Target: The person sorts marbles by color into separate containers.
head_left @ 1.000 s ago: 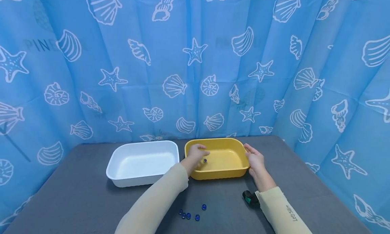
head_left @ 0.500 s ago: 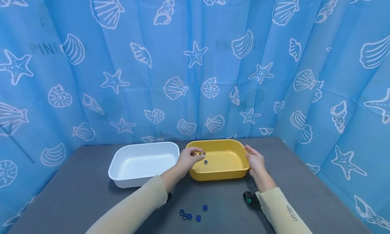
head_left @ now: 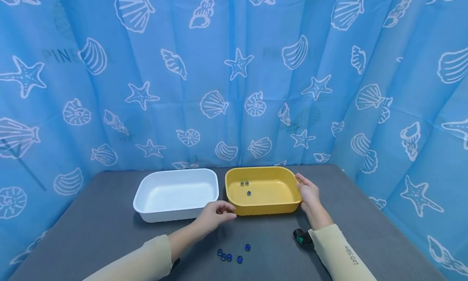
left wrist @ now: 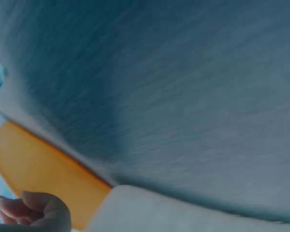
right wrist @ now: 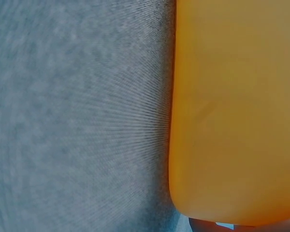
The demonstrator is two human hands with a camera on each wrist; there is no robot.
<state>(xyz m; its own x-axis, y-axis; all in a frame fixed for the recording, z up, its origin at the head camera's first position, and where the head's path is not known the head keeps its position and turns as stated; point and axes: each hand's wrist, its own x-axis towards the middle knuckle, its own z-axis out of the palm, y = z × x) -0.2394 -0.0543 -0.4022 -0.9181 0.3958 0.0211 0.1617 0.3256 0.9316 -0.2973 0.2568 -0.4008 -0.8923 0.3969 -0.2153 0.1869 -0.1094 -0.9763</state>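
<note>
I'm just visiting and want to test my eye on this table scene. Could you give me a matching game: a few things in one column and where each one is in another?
Things:
1. yellow tub
2. white tub
3. right hand
4. loose blue beads

Places:
A. on the cloth nearest the person
B. holds three beads
C. left of the other tub, nothing in it
D. against the yellow tub's right end

Pairs: 1-B, 2-C, 3-D, 4-A

a curtained recording booth: seashell curtain around grey table.
</note>
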